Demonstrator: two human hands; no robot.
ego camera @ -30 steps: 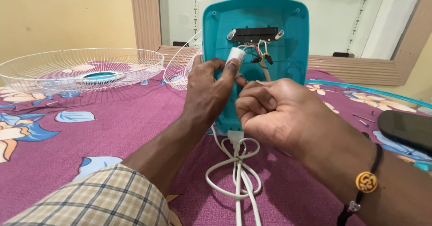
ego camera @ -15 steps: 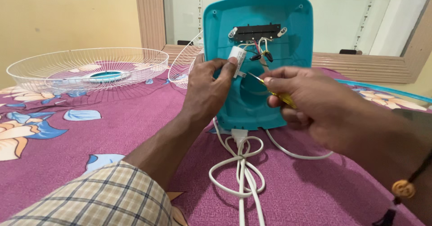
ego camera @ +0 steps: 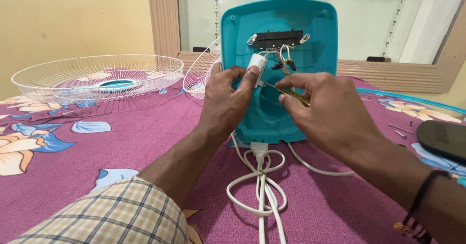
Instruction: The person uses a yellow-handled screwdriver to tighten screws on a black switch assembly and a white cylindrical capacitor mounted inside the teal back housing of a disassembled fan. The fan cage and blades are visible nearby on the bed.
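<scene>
A: What's the setting?
B: A purple flowered cloth (ego camera: 73,176) under a yellow wall (ego camera: 73,16); a white fan guard (ego camera: 97,76) lies at left.
A: And the hands?
B: The left hand (ego camera: 225,100) pinches a white capacitor (ego camera: 256,65) against the upright teal base (ego camera: 279,69). The right hand's (ego camera: 325,110) fingers are closed on a yellow screwdriver (ego camera: 296,96), its tip just beside the capacitor.

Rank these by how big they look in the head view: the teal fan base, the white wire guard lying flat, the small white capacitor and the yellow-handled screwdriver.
1. White wire guard, widest, though it lies farther away.
2. Teal fan base, similar in area, so the first two places are unsure.
3. Small white capacitor.
4. Yellow-handled screwdriver; mostly hidden in the right hand, so places three and four are unsure.
</scene>
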